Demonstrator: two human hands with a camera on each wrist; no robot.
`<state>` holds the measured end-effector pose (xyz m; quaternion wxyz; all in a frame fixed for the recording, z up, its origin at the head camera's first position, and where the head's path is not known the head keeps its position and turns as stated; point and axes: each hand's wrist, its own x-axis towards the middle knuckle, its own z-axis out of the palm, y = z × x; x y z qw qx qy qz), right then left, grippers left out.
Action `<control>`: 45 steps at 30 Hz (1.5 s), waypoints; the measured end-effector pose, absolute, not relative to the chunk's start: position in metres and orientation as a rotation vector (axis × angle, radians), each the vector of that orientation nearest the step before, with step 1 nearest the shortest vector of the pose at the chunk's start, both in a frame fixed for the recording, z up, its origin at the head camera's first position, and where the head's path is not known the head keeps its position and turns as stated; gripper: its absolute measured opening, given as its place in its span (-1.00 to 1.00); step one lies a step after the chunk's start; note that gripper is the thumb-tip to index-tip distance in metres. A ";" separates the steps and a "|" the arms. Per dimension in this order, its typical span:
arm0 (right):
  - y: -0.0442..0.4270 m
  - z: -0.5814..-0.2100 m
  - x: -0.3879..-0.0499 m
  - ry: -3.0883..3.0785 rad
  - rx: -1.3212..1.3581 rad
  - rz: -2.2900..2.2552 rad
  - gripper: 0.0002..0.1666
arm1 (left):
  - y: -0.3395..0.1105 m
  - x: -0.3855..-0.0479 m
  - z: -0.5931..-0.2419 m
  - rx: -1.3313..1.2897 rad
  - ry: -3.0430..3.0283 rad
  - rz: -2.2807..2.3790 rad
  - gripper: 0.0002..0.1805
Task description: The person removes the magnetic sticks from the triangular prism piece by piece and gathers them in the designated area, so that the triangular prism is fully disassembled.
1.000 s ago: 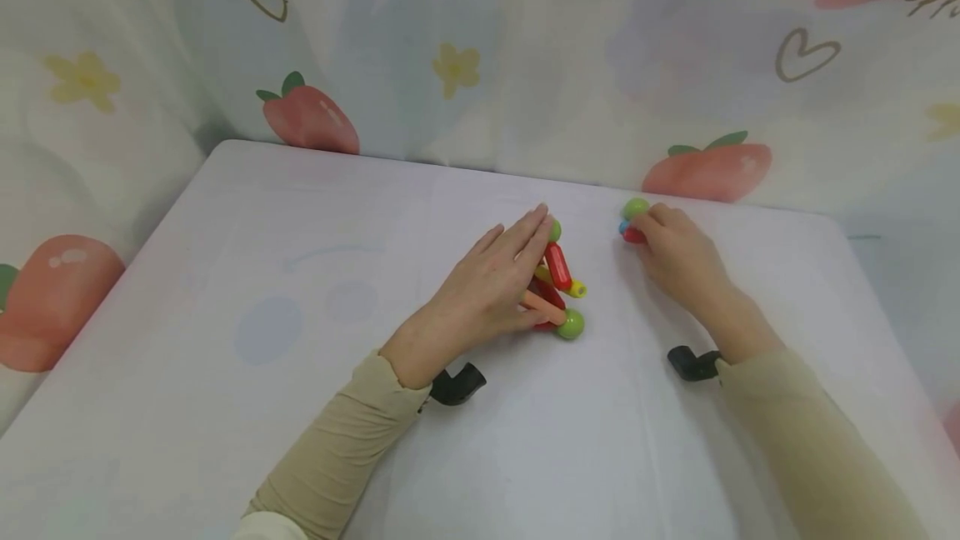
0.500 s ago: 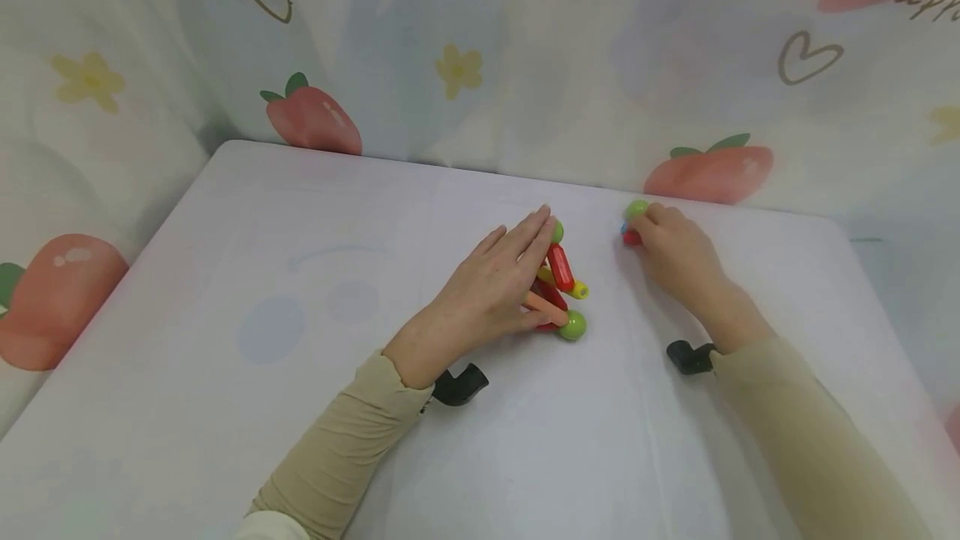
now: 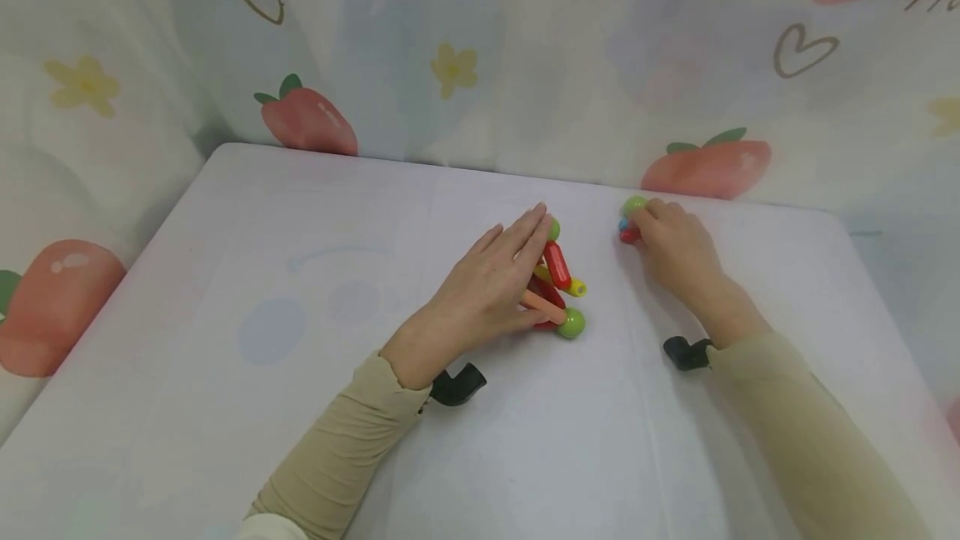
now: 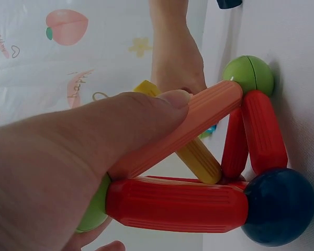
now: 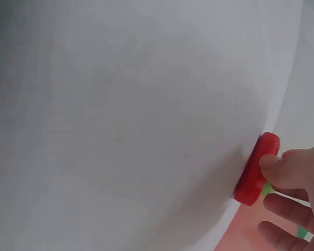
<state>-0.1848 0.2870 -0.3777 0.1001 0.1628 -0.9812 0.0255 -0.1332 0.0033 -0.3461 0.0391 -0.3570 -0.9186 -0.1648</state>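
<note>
My left hand (image 3: 480, 290) grips a frame of magnetic sticks and balls standing on the table. Its thumb presses along an orange stick (image 4: 199, 120), while the other fingers reach round behind a green ball. Another green ball (image 4: 256, 76), a dark blue ball (image 4: 280, 206), several red sticks (image 4: 175, 205) and a yellow stick (image 4: 200, 159) make up the frame. To the right, apart from it, my right hand (image 3: 678, 248) pinches a red stick (image 5: 256, 167). Beside those fingertips are a green ball (image 3: 634, 205) and a small blue piece (image 3: 624, 224), both partly hidden by the hand.
The white table (image 3: 337, 215) ends just beyond the right hand, where a printed curtain (image 3: 525, 65) hangs along the back edge. Black camera mounts (image 3: 459, 384) stick out from below both wrists.
The right wrist has moved slightly away from the body, and its fingers stay at the same pieces. The left hand and the frame have not visibly moved.
</note>
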 end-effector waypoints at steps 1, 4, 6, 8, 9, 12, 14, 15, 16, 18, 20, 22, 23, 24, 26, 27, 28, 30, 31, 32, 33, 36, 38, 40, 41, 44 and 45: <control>0.287 -0.377 -0.184 -2.900 0.475 0.083 -0.69 | 0.003 -0.133 -0.346 -1.093 -2.819 -0.505 0.22; 0.284 -0.375 -0.180 -2.899 0.448 0.145 -0.70 | 0.003 -0.133 -0.346 -1.092 -2.825 -0.514 0.22; 0.280 -0.372 -0.175 -2.890 0.419 0.228 -0.73 | 0.003 -0.133 -0.346 -1.092 -2.828 -0.523 0.22; 0.275 -0.370 -0.169 -2.878 0.385 0.329 -0.75 | 0.002 -0.133 -0.346 -1.091 -2.830 -0.527 0.22; 0.272 -0.369 -0.166 -2.867 0.370 0.384 -0.78 | 0.002 -0.133 -0.346 -1.090 -2.830 -0.526 0.22; 0.261 -0.367 -0.155 -2.837 0.331 0.523 -0.79 | 0.003 -0.133 -0.346 -1.088 -2.824 -0.515 0.21; 0.254 -0.366 -0.148 -2.798 0.326 0.596 -0.81 | 0.003 -0.133 -0.346 -1.087 -2.820 -0.511 0.21; 0.251 -0.365 -0.144 -2.771 0.330 0.629 -0.81 | 0.003 -0.133 -0.346 -1.086 -2.819 -0.511 0.21; 0.248 -0.364 -0.141 -2.741 0.340 0.663 -0.82 | 0.004 -0.133 -0.347 -1.085 -2.819 -0.515 0.21; 0.243 -0.363 -0.135 -2.675 0.368 0.724 -0.82 | 0.004 -0.132 -0.347 -1.083 -2.819 -0.528 0.22; 0.238 -0.360 -0.130 -2.612 0.409 0.766 -0.82 | 0.004 -0.132 -0.348 -1.085 -2.814 -0.538 0.22; 0.234 -0.358 -0.126 -2.563 0.456 0.802 -0.81 | 0.004 -0.132 -0.348 -1.083 -2.805 -0.542 0.21; 0.231 -0.356 -0.125 -2.546 0.479 0.814 -0.80 | 0.004 -0.132 -0.348 -1.083 -2.801 -0.543 0.21; 0.229 -0.355 -0.123 -2.532 0.504 0.830 -0.80 | 0.004 -0.132 -0.348 -1.082 -2.799 -0.542 0.21; 0.225 -0.352 -0.121 -2.512 0.546 0.871 -0.79 | 0.004 -0.132 -0.348 -1.081 -2.796 -0.537 0.20; 0.223 -0.351 -0.120 -2.504 0.561 0.897 -0.79 | 0.004 -0.133 -0.348 -1.082 -2.797 -0.537 0.20; 0.221 -0.350 -0.118 -2.503 0.573 0.917 -0.78 | 0.004 -0.133 -0.348 -1.085 -2.796 -0.535 0.20; 0.217 -0.350 -0.116 -2.508 0.588 0.957 -0.75 | 0.004 -0.134 -0.348 -1.091 -2.794 -0.542 0.20; 0.214 -0.350 -0.115 -2.516 0.588 0.981 -0.72 | 0.004 -0.134 -0.348 -1.093 -2.793 -0.544 0.20; 0.211 -0.350 -0.114 -2.531 0.584 0.998 -0.70 | 0.004 -0.134 -0.348 -1.091 -2.794 -0.546 0.19; 0.208 -0.350 -0.113 -2.547 0.583 1.019 -0.67 | 0.004 -0.134 -0.348 -1.090 -2.798 -0.546 0.20; 0.200 -0.352 -0.111 -2.600 0.556 1.085 -0.58 | 0.002 -0.134 -0.349 -1.093 -2.790 -0.542 0.20; 0.197 -0.353 -0.111 -2.625 0.539 1.127 -0.55 | 0.002 -0.134 -0.350 -1.103 -2.771 -0.536 0.19; 0.195 -0.354 -0.111 -2.631 0.529 1.163 -0.51 | 0.001 -0.134 -0.350 -1.116 -2.745 -0.534 0.19; 0.195 -0.355 -0.111 -2.631 0.523 1.179 -0.50 | 0.001 -0.134 -0.350 -1.120 -2.737 -0.535 0.18; 0.194 -0.357 -0.112 -2.647 0.509 1.218 -0.47 | 0.001 -0.133 -0.349 -1.121 -2.733 -0.533 0.18; 0.194 -0.358 -0.112 -2.653 0.503 1.231 -0.47 | 0.001 -0.133 -0.349 -1.121 -2.736 -0.531 0.18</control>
